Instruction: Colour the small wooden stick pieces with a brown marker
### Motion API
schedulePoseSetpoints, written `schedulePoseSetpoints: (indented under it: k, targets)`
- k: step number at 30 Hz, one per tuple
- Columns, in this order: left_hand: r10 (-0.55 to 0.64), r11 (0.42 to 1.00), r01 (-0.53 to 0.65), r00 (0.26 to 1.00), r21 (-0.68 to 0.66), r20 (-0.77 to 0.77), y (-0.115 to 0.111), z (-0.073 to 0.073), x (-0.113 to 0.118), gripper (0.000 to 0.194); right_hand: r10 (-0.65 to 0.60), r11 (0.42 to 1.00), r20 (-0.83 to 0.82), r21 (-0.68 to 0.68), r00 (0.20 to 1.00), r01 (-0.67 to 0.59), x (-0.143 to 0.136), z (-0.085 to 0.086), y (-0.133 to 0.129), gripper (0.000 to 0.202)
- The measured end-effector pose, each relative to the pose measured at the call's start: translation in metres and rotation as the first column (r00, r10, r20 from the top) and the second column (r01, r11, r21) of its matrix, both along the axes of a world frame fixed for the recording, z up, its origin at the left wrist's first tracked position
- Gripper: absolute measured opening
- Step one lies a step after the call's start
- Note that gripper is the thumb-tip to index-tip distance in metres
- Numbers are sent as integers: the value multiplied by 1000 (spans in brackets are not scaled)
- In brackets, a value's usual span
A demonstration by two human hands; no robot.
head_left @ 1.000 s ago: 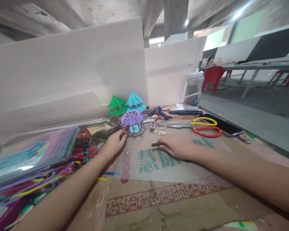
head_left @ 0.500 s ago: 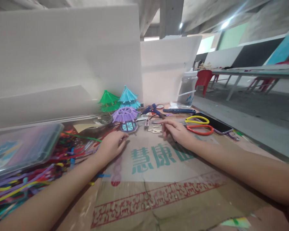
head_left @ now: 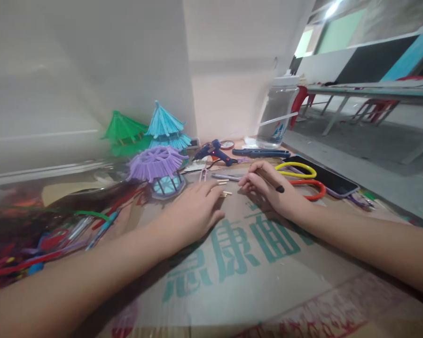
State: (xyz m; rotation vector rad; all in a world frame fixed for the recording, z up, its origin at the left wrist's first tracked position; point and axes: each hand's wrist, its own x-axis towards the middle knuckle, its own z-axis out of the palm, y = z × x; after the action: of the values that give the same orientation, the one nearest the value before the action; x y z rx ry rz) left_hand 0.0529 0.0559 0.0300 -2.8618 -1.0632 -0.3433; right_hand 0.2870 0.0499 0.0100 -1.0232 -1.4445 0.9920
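Observation:
My left hand (head_left: 195,209) lies low over the printed board (head_left: 268,281), fingers stretched out beside several short pale wooden sticks (head_left: 227,193), some of which it partly hides. Between the curled fingers of my right hand (head_left: 268,188) is a dark, slim pen (head_left: 275,186), its black end pointing back towards me. A small pavilion (head_left: 158,163) with a purple fuzzy roof and a light-blue base stands just beyond my left hand. Behind it are a light-blue tiered roof (head_left: 166,126) and a green one (head_left: 123,129).
A blue glue gun (head_left: 215,151), a blue utility knife (head_left: 261,153) and a clear bottle (head_left: 277,112) stand or lie at the back. Scissors with yellow and red handles (head_left: 298,165) and a phone (head_left: 324,176) are at right. Pipe cleaners (head_left: 49,253) are heaped at left.
My left hand has moved right, from beside the purple-roofed pavilion to the wooden sticks. My right hand stays near the sticks, with the pen now plainly visible. The view has shifted.

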Motion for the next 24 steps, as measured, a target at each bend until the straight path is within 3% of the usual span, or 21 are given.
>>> schedulePoseSetpoints:
  k: [2, 5, 10, 13, 14, 16, 18, 20, 21, 22, 23, 24]
  targets:
    - [21, 1000, -21, 1000, -3, 9, 21, -6, 21, 44, -3, 999, -88, -53, 996, -2, 1, -2, 1, 28]
    - [33, 999, -33, 999, 18, 9, 40, -16, 35, 34, 36, 996, -131, -81, 991, -47, 0, -6, 0, 24]
    - [36, 999, -34, 998, 29, -60, 42, -21, 34, 23, 18, 996, -170, -80, 985, -32, 4, -7, 1, 19]
    - [46, 998, -41, 990, 42, -131, 36, -19, 33, 23, 107, 994, 104, -23, 989, -105, 12, -2, 4, 17]
    - [54, 997, -47, 988, 53, -146, 34, -18, 31, 23, 150, 988, 273, 4, 950, -157, 15, 0, 4, 16]
    - [74, 996, -63, 982, 65, -174, 28, -18, 21, 22, 188, 968, 575, 29, 796, -249, 16, 7, -3, 19]
    - [100, 994, -91, 974, 52, -201, 22, -21, 2, 24, 260, 938, 681, -9, 684, -348, 11, 15, -17, 22]
    - [134, 991, -133, 974, 17, -180, 16, -25, -24, 25, 481, 846, 577, -108, 660, -522, 1, 24, -36, 21]
    - [193, 981, -192, 967, 21, -169, 13, -27, -38, 27, 652, 732, 468, -184, 596, -656, -4, 27, -45, 17]
    - [289, 957, -287, 943, 37, -164, 10, -28, -51, 29, 797, 580, 354, -223, 489, -784, -9, 30, -52, 14]
    - [375, 927, -371, 911, 53, -174, 8, -29, -62, 32, 868, 481, 255, -215, 427, -850, -12, 31, -55, 20]
    - [411, 911, -406, 889, 69, -204, 6, -29, -71, 34, 869, 485, 213, -180, 447, -856, -13, 32, -54, 26]
